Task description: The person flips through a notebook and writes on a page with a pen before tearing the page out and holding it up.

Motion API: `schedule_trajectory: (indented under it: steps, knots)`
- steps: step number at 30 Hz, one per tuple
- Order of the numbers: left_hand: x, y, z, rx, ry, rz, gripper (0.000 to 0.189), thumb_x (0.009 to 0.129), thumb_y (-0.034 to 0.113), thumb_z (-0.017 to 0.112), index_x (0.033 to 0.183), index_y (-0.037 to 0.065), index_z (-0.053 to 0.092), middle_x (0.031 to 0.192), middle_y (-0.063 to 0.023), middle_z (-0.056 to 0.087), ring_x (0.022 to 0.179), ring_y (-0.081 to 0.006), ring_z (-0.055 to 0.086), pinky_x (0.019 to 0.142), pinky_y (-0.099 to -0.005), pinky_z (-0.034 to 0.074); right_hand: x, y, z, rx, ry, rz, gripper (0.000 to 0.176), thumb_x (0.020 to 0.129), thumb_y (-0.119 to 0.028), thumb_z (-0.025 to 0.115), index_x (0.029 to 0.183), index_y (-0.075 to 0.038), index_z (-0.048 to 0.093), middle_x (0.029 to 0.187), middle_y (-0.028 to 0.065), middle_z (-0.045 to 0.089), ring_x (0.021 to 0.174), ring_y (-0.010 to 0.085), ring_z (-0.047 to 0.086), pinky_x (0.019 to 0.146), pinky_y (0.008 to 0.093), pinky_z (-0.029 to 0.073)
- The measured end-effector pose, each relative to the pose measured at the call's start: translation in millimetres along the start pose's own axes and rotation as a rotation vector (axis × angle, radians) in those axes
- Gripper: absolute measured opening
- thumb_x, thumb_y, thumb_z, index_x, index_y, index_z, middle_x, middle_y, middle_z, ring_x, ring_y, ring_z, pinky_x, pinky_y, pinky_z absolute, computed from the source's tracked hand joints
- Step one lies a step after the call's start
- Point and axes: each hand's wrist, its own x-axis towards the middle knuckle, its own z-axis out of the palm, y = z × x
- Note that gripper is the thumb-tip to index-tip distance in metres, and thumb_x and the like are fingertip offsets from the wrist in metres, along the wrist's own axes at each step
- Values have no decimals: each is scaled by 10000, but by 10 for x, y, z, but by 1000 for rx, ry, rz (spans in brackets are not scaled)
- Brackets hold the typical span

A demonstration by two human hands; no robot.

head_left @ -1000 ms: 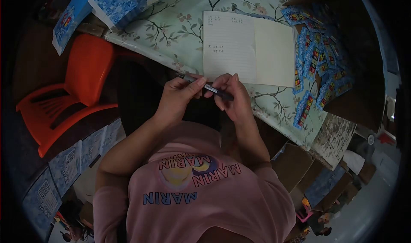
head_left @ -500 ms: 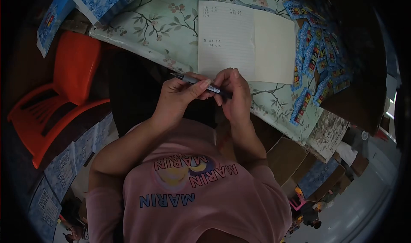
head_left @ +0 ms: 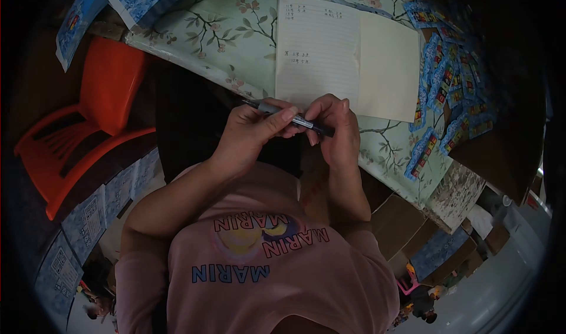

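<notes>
A dark pen with a grey grip (head_left: pixel 303 121) lies between both hands, just off the table's front edge. My left hand (head_left: pixel 250 134) pinches its grey part, the tip pointing to the left. Around the black end at the right are the fingers of my right hand (head_left: pixel 337 125). Beyond the hands an open notebook (head_left: pixel 318 80) rests on the flowered tablecloth (head_left: pixel 247 39); its left page is lined with a few handwritten lines, and its right page is blank.
Several blue packets (head_left: pixel 448 80) lie at the table's right beside an open cardboard box (head_left: pixel 501 163). Blue boxes (head_left: pixel 138 1) stand at the upper left, above an orange chair (head_left: pixel 112 86). More cartons (head_left: pixel 395 228) are below the table at the right. Small figures of people show at the bottom edges.
The view has shifted a little, so the notebook and packets appear slightly farther right. Both hands still hold the pen, with my right hand a little farther from my left.
</notes>
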Motion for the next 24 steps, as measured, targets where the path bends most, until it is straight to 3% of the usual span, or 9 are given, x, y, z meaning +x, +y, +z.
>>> schedule_trajectory:
  steps: [7,10,12,16,18,19,21,23,24]
  knots:
    - [-1,-107,99,40,-52,36,186,912,148,588,1004,-6,636,882,-82,661,782,-130,619,729,-248,498,-79,-12,33,36,165,-59,515,990,-428,347,757,-6,528,649,67,541,487,93,468,441,214,353]
    - [12,-32,122,-8,5,-100,211,917,180,584,1017,-1,625,862,-68,659,777,-129,625,727,-241,500,-110,-24,-41,14,124,-44,517,963,-479,388,828,-1,533,687,71,564,504,93,481,455,215,365]
    - [23,64,101,-82,-18,-122,225,917,201,584,1018,2,618,843,-59,656,775,-122,626,720,-237,500,-111,-100,-52,38,-32,-26,559,908,-539,471,971,13,529,783,77,591,597,93,526,521,209,405]
    - [49,164,23,-319,-92,-144,261,896,232,618,969,-17,647,829,-69,667,716,-108,630,680,-222,515,-130,-181,-7,116,-186,-79,614,850,-512,590,1130,25,490,898,89,609,713,102,555,603,214,439]
    - [26,150,17,-371,-117,-175,246,899,226,614,961,-10,646,816,-65,664,715,-104,627,676,-218,511,-133,-117,15,-69,-235,-175,484,883,-351,607,1149,41,507,974,102,609,784,115,559,647,224,453]
    - [12,138,10,-420,-141,-213,231,902,220,610,954,-2,645,803,-61,661,714,-101,625,672,-214,508,-127,-89,51,-70,-235,-174,484,883,-351,607,1149,41,507,974,102,609,784,115,559,647,224,453]
    - [1,127,-14,-365,-131,-215,236,907,216,605,974,-8,639,807,-63,662,710,-95,623,678,-205,504,-108,-31,119,-382,-42,-303,344,915,-217,565,1127,52,533,927,117,626,722,127,563,624,236,457]
    - [-12,138,-13,-310,-123,-218,241,911,211,601,994,-14,633,811,-66,662,705,-89,621,685,-196,500,-104,16,64,-173,27,-279,302,924,-198,549,1093,53,546,884,120,628,677,130,557,606,239,455]
    - [-30,167,3,-6,-77,-126,222,888,183,621,1007,-3,636,866,-77,663,762,-121,629,728,-230,505,-86,21,55,40,93,-255,265,933,-178,534,1059,54,560,841,123,630,632,134,551,588,243,452]
